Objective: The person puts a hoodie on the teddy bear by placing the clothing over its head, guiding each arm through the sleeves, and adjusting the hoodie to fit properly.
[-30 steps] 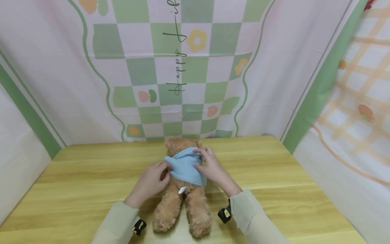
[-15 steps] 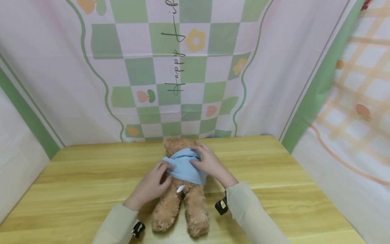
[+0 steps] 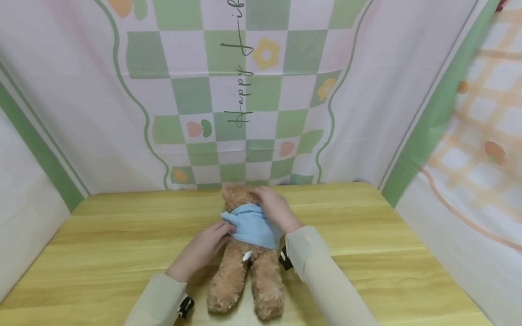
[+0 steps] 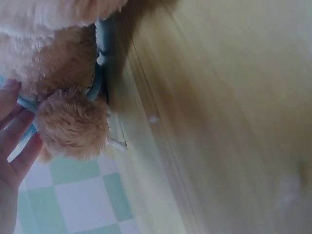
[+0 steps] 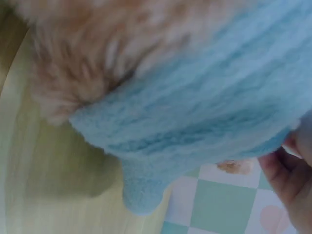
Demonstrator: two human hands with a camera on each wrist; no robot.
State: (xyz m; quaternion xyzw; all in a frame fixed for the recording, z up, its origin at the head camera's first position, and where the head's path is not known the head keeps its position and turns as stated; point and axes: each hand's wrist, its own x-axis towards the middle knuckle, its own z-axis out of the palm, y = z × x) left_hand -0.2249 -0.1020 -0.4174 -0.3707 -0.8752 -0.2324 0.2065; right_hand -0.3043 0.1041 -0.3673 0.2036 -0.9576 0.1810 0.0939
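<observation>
Teddy bear (image 3: 226, 285), brown and shaggy, lies on a wood-grain table (image 3: 122, 253) between a person's two hands, legs toward the person and head at the table's far edge; a blue shirt (image 3: 253, 228) covers its upper body. Right hand (image 3: 278, 209) holds narrowly, thumb and finger pinching the shirt's edge, as the right wrist view shows; its fingertips reach up beside the bear's head (image 3: 234, 198). Left hand (image 3: 201, 249) also keeps a narrow hold, fingers curled on the cloth at the shirt's opposite side, beside the bear's arm (image 4: 73, 124); that view is dim and partly cropped, so how firmly the fingers grip cannot be told.

Both forearms angle inward from the near edge in pale sleeves; the right reaches farther, the back of its hand upward; the left comes in lower, wrist bent slightly inward. Black devices sit at both cuffs, the left one (image 3: 186, 308) beside the bear's leg, the right one (image 3: 285, 258) by the shirt's hem.

Blue cloth bunches in folds across the bear's neck, with a small flap sticking out near the left fingers; below the hem, fur lies bare, and a white tag (image 3: 247, 256) shows between the legs; behind the table hangs a green-and-white checked cloth (image 3: 261, 93).
</observation>
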